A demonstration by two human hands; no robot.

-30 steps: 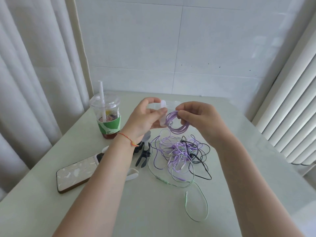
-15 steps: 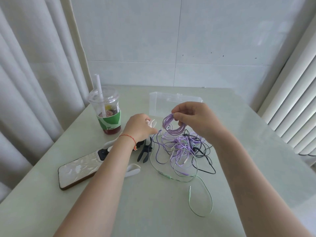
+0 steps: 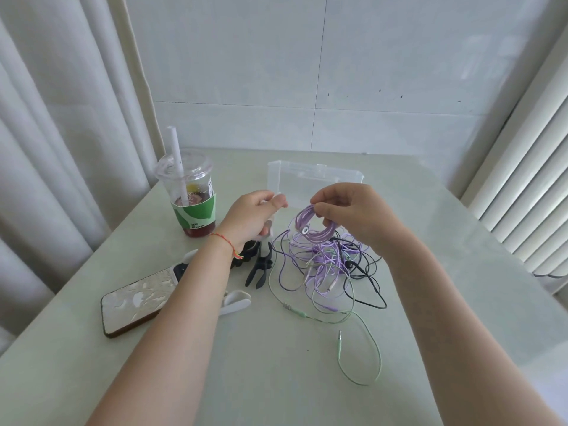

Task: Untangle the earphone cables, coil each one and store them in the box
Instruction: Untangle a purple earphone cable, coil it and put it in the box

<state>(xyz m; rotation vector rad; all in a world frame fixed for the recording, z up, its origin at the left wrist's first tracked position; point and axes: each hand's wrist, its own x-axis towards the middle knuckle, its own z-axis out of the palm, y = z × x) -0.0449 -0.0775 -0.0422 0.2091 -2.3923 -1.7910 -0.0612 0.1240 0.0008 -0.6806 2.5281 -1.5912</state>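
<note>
Right hand (image 3: 353,210): grip pinched on the top of a coiled purple earphone cable (image 3: 310,226), thumb and fingertips closed over the loops. The coil hangs below the grip, just in front of the clear plastic box (image 3: 313,182), above the tangle of cables (image 3: 325,265). Left hand (image 3: 252,219): fingers curled, pinching a small white piece (image 3: 270,230) left of the box; what it is cannot be told. The tangle is thin, glossy cord in purple, black and pale green, lying loose on the smooth pale surface (image 3: 276,379) in front of the box. Left of the box stands a lidded plastic cup (image 3: 190,192) with a straw; further toward the camera lie dark clips (image 3: 261,265) and a phone (image 3: 138,299).
</note>
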